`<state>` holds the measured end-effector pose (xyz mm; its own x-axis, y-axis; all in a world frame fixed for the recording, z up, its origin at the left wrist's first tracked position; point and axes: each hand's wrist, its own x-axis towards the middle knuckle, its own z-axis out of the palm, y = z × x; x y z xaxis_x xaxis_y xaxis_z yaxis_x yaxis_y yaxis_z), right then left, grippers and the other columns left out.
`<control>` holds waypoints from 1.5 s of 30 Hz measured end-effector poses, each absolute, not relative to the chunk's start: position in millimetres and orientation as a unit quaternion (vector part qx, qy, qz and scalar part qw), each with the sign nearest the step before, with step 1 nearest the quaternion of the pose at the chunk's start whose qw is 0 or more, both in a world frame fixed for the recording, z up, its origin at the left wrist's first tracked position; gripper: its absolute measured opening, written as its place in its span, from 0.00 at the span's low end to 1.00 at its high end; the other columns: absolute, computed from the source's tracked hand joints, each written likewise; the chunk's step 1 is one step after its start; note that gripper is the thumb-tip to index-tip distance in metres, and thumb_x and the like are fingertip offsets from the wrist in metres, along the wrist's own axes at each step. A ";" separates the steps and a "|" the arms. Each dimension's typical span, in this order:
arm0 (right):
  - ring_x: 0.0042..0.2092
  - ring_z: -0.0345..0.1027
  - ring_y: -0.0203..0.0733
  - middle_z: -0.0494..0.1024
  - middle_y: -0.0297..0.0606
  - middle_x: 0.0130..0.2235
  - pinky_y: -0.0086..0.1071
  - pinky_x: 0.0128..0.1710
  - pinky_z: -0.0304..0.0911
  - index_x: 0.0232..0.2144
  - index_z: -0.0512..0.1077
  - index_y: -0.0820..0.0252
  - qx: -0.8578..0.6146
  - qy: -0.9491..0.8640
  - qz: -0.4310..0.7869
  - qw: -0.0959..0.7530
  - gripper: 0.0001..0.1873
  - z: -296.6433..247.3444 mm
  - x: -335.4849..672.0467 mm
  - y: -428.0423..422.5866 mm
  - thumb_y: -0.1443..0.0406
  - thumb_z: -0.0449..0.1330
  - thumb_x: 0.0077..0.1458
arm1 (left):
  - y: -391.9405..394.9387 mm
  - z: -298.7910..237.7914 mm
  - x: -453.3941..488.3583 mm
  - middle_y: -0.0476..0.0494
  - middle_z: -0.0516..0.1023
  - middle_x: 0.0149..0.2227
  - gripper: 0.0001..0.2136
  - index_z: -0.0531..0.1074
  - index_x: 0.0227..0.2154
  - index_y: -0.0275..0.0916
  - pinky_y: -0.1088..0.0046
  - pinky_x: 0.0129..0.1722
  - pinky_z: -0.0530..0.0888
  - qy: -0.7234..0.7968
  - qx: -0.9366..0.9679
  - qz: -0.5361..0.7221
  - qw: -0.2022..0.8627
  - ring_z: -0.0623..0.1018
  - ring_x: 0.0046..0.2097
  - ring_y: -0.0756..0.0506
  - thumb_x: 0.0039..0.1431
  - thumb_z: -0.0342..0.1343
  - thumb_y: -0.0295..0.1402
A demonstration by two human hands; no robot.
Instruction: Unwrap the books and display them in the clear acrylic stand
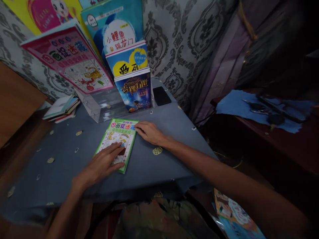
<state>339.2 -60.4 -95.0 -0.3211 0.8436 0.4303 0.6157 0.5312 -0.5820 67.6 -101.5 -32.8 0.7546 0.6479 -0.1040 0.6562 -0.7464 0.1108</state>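
A green-bordered children's book point(128, 146) with Chinese characters on its cover lies flat on the cloth-covered table point(139, 179). My left hand point(106, 162) rests on its lower part, fingers stretched out and slightly spread. At the upper right corner, my right hand point(149, 132) has its fingers together on the book's edge, closed on it. Behind the book stands a clear plastic rack point(98, 109) of upright books. It bears a pink book point(72, 63), a teal book point(114, 20), a blue-and-yellow book point(132, 56) and a dark blue book point(136, 93).
A black phone-like slab point(161, 95) lies right of the rack. Several stacked books point(61, 108) lie to its left. Glasses point(281, 108) and other small items sit on a blue cloth point(234, 103) at the right. Patterned wallpaper point(171, 39) rises behind the table.
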 end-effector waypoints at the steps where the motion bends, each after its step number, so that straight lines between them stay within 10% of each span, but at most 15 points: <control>1: 0.48 0.73 0.48 0.81 0.50 0.46 0.41 0.51 0.66 0.46 0.76 0.65 -0.454 -0.800 0.158 0.359 0.13 -96.1 338.4 -59.3 0.67 0.52 0.67 | -104.8 -34.8 56.2 0.40 0.64 0.69 0.26 0.62 0.66 0.44 0.59 0.64 0.68 0.341 0.936 -0.033 0.081 0.65 0.68 0.40 0.67 0.54 0.42; 29: 0.72 0.45 0.59 0.58 0.52 0.70 0.58 0.67 0.46 0.64 0.66 0.59 -0.449 -0.850 0.158 0.226 0.36 -95.6 304.4 -90.9 0.43 0.55 0.63 | -130.6 -37.6 56.3 0.39 0.80 0.54 0.18 0.78 0.51 0.41 0.56 0.56 0.77 0.353 0.930 0.061 0.086 0.77 0.59 0.37 0.71 0.46 0.41; 38: 0.73 0.43 0.59 0.56 0.58 0.71 0.59 0.69 0.40 0.66 0.62 0.66 -0.491 -0.846 0.157 0.135 0.34 -73.7 277.6 -76.0 0.51 0.57 0.65 | -64.5 -58.6 50.0 0.26 0.68 0.64 0.25 0.66 0.62 0.36 0.48 0.59 0.68 0.600 0.798 0.040 0.021 0.68 0.65 0.29 0.67 0.51 0.42; 45: 0.74 0.40 0.58 0.51 0.62 0.71 0.52 0.70 0.40 0.67 0.58 0.72 -0.609 -0.766 0.138 0.153 0.35 -73.5 255.4 -38.4 0.55 0.54 0.66 | -13.5 -79.0 50.1 0.33 0.78 0.52 0.23 0.69 0.58 0.37 0.55 0.56 0.69 0.598 0.760 0.219 0.127 0.76 0.55 0.34 0.61 0.53 0.40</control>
